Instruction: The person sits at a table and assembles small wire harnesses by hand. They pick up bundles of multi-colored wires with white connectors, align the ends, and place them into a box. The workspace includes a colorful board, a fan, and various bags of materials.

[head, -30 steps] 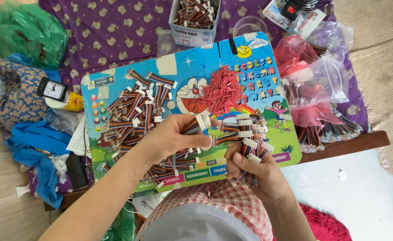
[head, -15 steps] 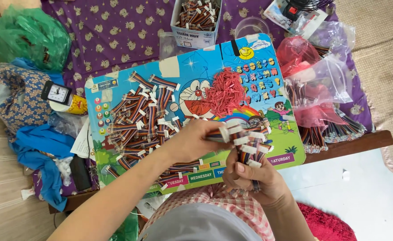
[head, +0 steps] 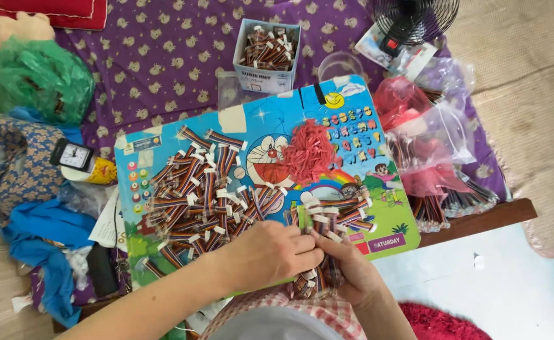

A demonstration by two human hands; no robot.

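Two hands, one crowded bundle of cable pieces

Two hands are seen closed together at the near edge of the cartoon board (head: 377,208). The left hand (head: 270,252) is curled with its fingertips pinching at the top of a bundle of striped cable pieces (head: 321,252), which is gripped upright in the right hand (head: 352,277). The loose pile of cable pieces (head: 201,201) is spread across the board's left half, with a red tuft of ties (head: 311,151) beside it. A slip is judged likely: the bundle is held over the board's edge, so pieces could be dropped into the lap if the grip is loosened. The small box (head: 267,53) behind could be knocked by a reach.
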